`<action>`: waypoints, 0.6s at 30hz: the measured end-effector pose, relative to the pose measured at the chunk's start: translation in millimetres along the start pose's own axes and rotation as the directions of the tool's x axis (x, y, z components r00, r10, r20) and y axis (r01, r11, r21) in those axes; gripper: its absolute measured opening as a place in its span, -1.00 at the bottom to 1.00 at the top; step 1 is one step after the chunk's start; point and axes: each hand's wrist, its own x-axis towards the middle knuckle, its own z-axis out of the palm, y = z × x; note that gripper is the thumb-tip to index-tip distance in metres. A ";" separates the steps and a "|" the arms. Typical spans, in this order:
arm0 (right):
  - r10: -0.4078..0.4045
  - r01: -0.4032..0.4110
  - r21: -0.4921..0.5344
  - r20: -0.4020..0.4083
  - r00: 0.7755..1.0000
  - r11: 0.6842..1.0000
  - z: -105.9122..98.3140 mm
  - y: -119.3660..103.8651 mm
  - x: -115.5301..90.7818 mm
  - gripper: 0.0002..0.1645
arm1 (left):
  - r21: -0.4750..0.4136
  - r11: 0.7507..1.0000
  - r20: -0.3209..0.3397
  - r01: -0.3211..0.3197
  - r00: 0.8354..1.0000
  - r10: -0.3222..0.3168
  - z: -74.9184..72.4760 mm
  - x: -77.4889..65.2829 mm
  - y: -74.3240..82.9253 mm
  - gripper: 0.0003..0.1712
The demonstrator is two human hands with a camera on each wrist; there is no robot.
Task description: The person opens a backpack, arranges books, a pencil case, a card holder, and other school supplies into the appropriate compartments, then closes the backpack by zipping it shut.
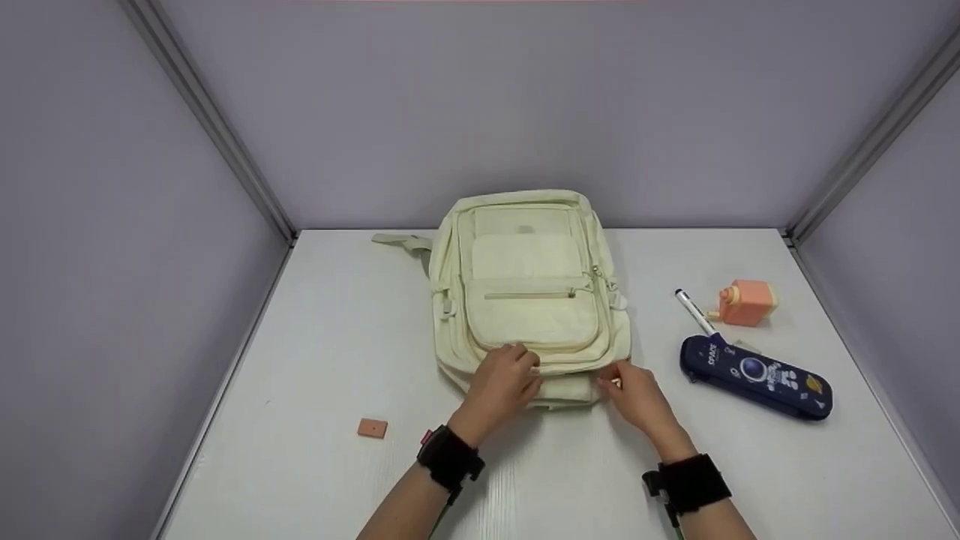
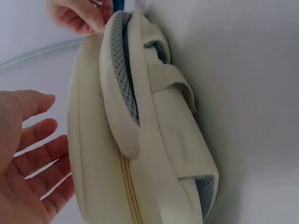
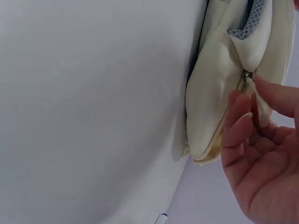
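Observation:
A cream backpack (image 1: 534, 259) lies front side up on the white table, its near end between both hands. My right hand (image 1: 637, 396) is at the near right corner. In the right wrist view, its thumb and fingers pinch the zipper pull (image 3: 263, 105) on the backpack's side zipper. My left hand (image 1: 501, 382) is at the near edge of the bag. Seen from the left wrist, its fingers (image 2: 44, 151) are spread and relaxed, fingertips right at the fabric. Grey mesh padding (image 2: 125, 70) shows along a strap on the bag's underside.
Right of the backpack lies a navy pencil case (image 1: 757, 379) with space pictures. Behind it are a white marker (image 1: 694, 311) and an orange pencil sharpener (image 1: 748, 303) with a crank. A small orange-brown block (image 1: 373, 428) lies at the front left. Grey panels (image 1: 480, 112) enclose the table.

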 end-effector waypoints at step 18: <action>0.051 -0.056 -0.209 -0.028 0.998 0.976 6.0 -18.0 -2.7 -0.84 | 0.299 0.948 0.048 -0.106 0.994 0.096 35.7 12.1 10.6 -0.75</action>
